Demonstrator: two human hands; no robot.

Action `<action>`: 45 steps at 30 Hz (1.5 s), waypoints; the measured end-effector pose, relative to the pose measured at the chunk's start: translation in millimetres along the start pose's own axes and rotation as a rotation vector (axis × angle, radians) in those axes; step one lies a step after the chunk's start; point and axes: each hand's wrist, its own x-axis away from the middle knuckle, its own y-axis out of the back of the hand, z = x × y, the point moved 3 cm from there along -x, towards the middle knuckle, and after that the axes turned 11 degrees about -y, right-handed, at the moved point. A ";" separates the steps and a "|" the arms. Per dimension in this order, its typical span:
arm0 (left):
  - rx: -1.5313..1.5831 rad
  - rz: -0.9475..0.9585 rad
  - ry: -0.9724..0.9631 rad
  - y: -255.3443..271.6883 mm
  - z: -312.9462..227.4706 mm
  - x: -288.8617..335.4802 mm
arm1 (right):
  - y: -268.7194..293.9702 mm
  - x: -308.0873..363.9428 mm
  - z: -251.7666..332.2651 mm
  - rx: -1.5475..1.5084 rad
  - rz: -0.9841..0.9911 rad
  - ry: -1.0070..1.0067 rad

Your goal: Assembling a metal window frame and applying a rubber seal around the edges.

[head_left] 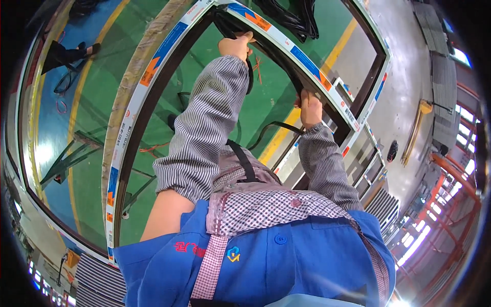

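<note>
A large window frame (286, 43), dark inside and covered with white, blue and orange film, stands across in front of me. Black rubber sealing strip (276, 124) runs along its inner edge, and loose lengths hang down near both hands. My left hand (235, 47) is closed at the upper part of the frame, its fingers pinching the strip near the corner. Farther right and lower, my right hand (310, 109) has its fingers closed round the strip against the same bar, thumb up. The fingertips of both hands are partly hidden.
Bundled black strip (294, 18) lies beyond the frame on the green floor (276, 92). Dark metal trestle legs (71, 153) stand at the left. A person's legs (66, 55) show at the far left. A yellow pallet jack (417, 130) stands at the right.
</note>
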 end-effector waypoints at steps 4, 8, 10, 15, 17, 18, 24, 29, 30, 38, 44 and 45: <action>0.004 0.041 0.016 4.8 1.4 -3.5 | 1.3 2.4 2.8 0.112 -0.058 0.070; 0.006 0.050 0.037 5.2 2.0 -3.7 | 2.2 23.6 29.3 0.654 -0.294 0.278; 0.053 -0.012 0.029 4.2 0.2 -4.1 | 3.0 28.5 61.8 0.479 -0.336 0.429; -0.087 -0.002 0.123 8.4 -2.5 -4.6 | -24.7 -2.2 175.4 0.511 -0.464 0.701; -0.063 0.048 0.101 2.2 5.3 -8.1 | -47.1 -39.4 183.3 0.593 -0.374 0.668; -0.046 0.077 0.077 5.4 6.2 -11.3 | -62.1 -48.5 189.2 0.665 -0.386 0.605; -0.219 0.211 0.016 33.2 -4.4 -16.6 | -66.7 -55.0 183.8 0.665 -0.285 0.537; 0.069 0.284 -0.067 66.4 -41.9 -16.4 | -65.7 -53.5 181.2 0.628 -0.310 0.532; 0.121 0.242 -0.034 71.2 -44.9 -16.6 | -70.6 -49.9 186.3 0.624 -0.309 0.541; 0.351 0.091 0.123 66.6 -48.9 -14.0 | -90.0 -48.4 201.8 0.645 -0.451 0.660; 0.275 0.166 0.004 83.8 -27.2 21.4 | -87.2 -48.5 203.0 0.621 -0.519 0.659; 0.298 0.118 0.053 83.1 -26.8 29.7 | -85.8 -44.2 201.1 0.627 -0.442 0.574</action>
